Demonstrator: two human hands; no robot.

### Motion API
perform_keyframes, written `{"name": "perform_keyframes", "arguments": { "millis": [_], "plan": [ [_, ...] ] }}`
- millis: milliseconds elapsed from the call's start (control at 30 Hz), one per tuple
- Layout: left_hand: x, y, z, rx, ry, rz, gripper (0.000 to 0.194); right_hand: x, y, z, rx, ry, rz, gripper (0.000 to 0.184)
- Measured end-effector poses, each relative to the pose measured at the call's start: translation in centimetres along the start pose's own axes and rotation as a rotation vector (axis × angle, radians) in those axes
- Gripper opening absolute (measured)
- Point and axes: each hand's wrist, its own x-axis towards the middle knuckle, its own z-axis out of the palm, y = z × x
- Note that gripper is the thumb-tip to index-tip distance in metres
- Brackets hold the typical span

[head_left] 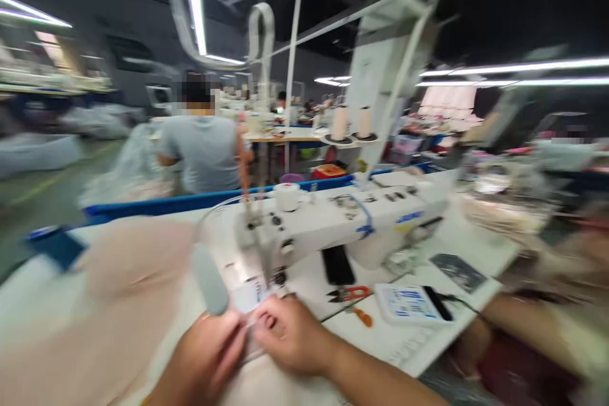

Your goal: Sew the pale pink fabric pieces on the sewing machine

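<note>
My left hand [214, 346] and my right hand [292, 336] meet in front of the needle end of a white sewing machine [328, 219]. Each has its fingertips pinched together on a thin whitish piece of material [251, 317], blurred and mostly covered by the fingers. Just beyond them shows a small white label with dark print [250, 294]; whether it is joined to the piece I cannot tell. A grey-green oval plate [209, 279] stands beyond my left hand. Pale pink fabric [128, 304] spreads over the table to the left.
Right of my right hand lie orange-handled thread snips [349, 293], an orange-handled small tool [362, 316], a black phone [337, 265] and a white box with a cable [412, 303]. Thread cones [339, 124] stand behind the machine. A person in grey [200, 149] sits ahead; another person's arm [528, 323] is at right.
</note>
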Motion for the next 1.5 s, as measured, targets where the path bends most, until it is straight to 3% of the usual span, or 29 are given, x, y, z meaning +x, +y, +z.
{"name": "perform_keyframes", "arguments": {
  "millis": [33,100,233,433,533,1133,1500],
  "plan": [
    [-0.4,0.5,-1.0,0.019,-0.080,0.008,0.024,-0.7,0.2,0.0,0.048,0.011,-0.007,0.010],
    [-0.4,1.2,-1.8,0.065,-0.086,-0.007,0.027,-1.3,1.0,0.0,0.122,0.015,-0.025,0.010],
    [0.1,1.6,-1.3,0.063,-0.080,-0.028,0.021,-1.8,2.2,0.5,0.178,0.020,-0.074,0.029],
    [-0.4,2.1,-1.3,0.008,-0.094,-0.063,0.012,-2.2,2.6,0.8,0.099,0.071,-0.172,0.032],
    [-0.5,1.9,-1.4,-0.017,-0.125,-0.105,0.014,-2.2,3.1,0.8,0.073,0.035,-0.191,0.029],
    [-0.5,1.9,-1.4,-0.065,-0.112,-0.127,0.023,-2.1,2.7,0.8,0.032,0.091,-0.236,0.023],
    [-0.2,2.1,-1.2,-0.005,0.024,-0.045,0.017,-2.1,2.4,0.8,0.023,0.097,-0.227,0.023]
  ]
}}
